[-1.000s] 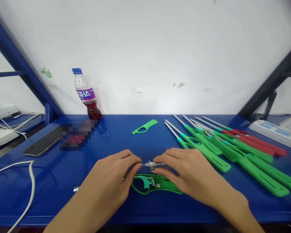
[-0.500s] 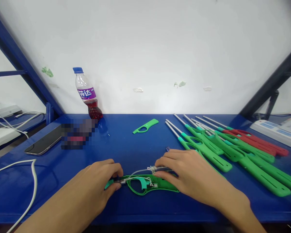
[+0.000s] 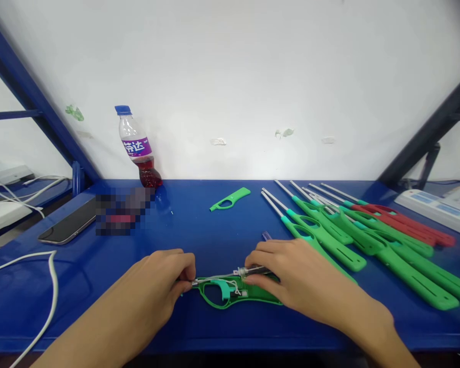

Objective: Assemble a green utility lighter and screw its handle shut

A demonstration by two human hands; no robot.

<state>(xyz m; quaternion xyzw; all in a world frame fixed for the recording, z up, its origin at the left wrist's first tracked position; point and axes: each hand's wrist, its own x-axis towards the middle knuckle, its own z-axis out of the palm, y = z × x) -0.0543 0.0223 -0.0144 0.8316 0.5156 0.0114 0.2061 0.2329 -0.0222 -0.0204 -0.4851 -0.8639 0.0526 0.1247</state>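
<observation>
A green lighter half-shell lies open side up in front of me, with a teal trigger and thin white wires inside. My left hand pinches the lighter's front end, where a small metal piece shows at the fingertips; the rest is hidden. In my right hand is a clear gas tank with a valve at its left end, held over the shell's handle. A thin pale tube runs between the valve and my left fingertips.
A loose green shell half lies farther back. Several long green lighters and red ones lie at the right, near a white power strip. At the left are a phone, a drink bottle and a white cable.
My left fingers have closed tighter at the lighter's front end. The gas tank has come slightly lower towards the shell, and the thin tube now runs straighter.
</observation>
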